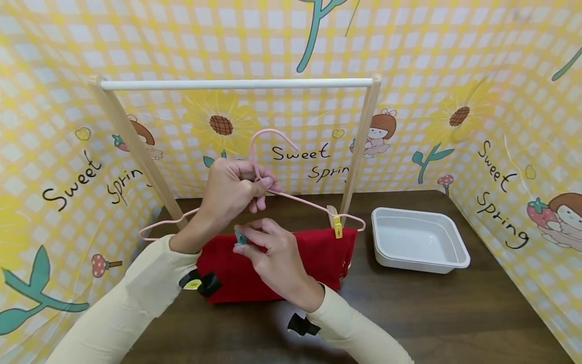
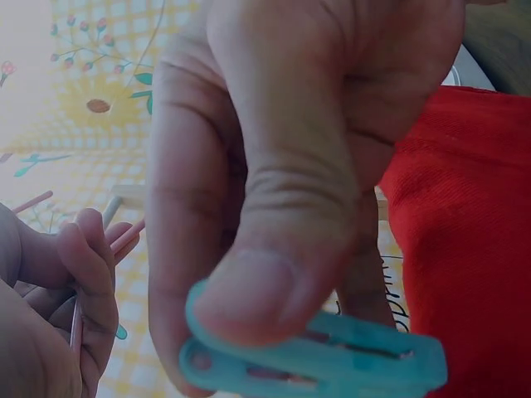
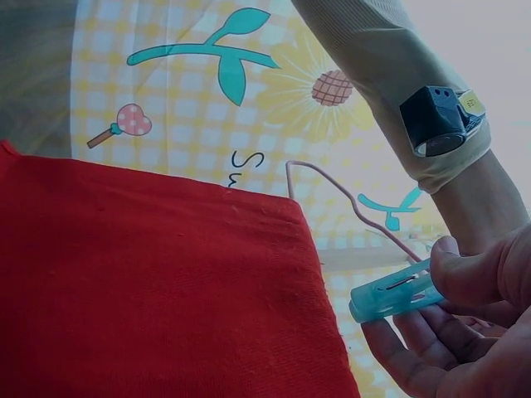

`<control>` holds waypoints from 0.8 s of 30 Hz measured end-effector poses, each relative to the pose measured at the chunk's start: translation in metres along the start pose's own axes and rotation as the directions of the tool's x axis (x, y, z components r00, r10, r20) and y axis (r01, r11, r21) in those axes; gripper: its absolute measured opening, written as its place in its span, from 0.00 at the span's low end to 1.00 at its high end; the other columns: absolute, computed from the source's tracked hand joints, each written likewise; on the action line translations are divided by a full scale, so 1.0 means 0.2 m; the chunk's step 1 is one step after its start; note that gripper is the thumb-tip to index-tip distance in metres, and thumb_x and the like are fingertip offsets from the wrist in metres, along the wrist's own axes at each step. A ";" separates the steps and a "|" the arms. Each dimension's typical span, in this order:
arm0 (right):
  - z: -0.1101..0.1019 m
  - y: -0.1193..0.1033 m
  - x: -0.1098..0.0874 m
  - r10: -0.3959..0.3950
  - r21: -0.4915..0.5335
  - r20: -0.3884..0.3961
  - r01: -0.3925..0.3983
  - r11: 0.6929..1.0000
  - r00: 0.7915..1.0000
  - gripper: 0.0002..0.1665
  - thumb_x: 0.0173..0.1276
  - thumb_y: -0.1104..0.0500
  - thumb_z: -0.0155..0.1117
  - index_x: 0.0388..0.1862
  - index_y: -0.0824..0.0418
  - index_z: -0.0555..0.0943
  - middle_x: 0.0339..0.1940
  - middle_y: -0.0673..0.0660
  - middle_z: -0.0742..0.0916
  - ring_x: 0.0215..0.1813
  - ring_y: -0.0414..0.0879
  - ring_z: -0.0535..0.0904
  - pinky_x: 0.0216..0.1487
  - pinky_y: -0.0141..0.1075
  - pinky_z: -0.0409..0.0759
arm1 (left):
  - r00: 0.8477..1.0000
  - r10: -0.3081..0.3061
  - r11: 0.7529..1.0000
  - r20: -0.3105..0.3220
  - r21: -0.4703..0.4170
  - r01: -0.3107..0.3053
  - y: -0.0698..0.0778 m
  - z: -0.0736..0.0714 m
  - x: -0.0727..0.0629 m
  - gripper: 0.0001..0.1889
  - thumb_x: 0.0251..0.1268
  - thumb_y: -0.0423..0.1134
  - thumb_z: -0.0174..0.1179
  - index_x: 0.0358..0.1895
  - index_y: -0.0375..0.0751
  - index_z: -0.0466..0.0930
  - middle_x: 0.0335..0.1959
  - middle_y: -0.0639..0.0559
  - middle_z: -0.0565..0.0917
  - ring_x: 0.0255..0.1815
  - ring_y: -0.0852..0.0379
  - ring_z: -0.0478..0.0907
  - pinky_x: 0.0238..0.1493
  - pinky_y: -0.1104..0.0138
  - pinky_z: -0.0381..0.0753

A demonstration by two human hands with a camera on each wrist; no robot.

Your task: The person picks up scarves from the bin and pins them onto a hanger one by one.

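Note:
My left hand (image 1: 229,187) grips a pink hanger (image 1: 302,200) just below its hook. Over the hanger's lower part lies a folded red cloth (image 1: 318,255), and a yellow clothespin (image 1: 337,227) clips it near the right end. Between thumb and fingers my right hand (image 1: 277,258) pinches a teal clothespin (image 3: 394,292), in front of the cloth's upper left part in the head view. In the right wrist view this clothespin is close to the cloth's edge. The left wrist view shows the teal clothespin (image 2: 332,365) large, under the right thumb.
Behind the hands stands a wooden rack with a white bar (image 1: 236,84). A white plastic tub (image 1: 420,260) sits on the dark wooden table (image 1: 409,308) at the right. Yellow checked fabric (image 1: 418,60) with printed flowers encloses the back and sides.

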State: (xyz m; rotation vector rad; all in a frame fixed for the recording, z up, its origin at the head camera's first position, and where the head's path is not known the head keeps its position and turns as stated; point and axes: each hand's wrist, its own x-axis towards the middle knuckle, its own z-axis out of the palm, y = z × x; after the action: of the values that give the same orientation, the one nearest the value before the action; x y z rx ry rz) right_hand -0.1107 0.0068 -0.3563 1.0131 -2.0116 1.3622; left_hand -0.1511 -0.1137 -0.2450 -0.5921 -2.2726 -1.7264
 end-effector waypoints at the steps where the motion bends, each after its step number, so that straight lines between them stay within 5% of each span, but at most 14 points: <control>1: 0.00 0.00 0.00 -0.004 0.000 -0.001 0.004 1.000 1.000 0.19 0.62 0.63 0.76 0.54 0.63 0.88 0.44 0.54 0.88 0.46 0.42 0.85 0.49 0.21 0.84 | 1.000 0.004 1.000 0.002 -0.001 -0.004 0.00 0.00 0.00 0.07 0.64 0.23 0.63 0.27 0.25 0.86 0.20 0.47 0.88 0.09 0.56 0.76 0.12 0.70 0.78; 24: 0.08 0.01 0.06 0.002 0.012 0.005 -0.002 1.000 1.000 0.17 0.61 0.64 0.76 0.50 0.65 0.89 0.47 0.57 0.89 0.49 0.46 0.86 0.55 0.23 0.84 | 1.000 -0.007 1.000 0.023 -0.013 0.008 0.00 0.01 -0.01 0.07 0.65 0.23 0.62 0.28 0.24 0.85 0.15 0.56 0.84 0.13 0.57 0.80 0.11 0.72 0.76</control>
State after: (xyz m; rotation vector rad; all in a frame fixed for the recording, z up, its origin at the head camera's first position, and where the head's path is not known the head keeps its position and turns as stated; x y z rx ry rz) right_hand -0.1199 -0.0116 -0.3542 1.0215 -2.0110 1.3756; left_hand -0.1489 -0.1115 -0.2460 -0.6102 -2.2841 -1.7477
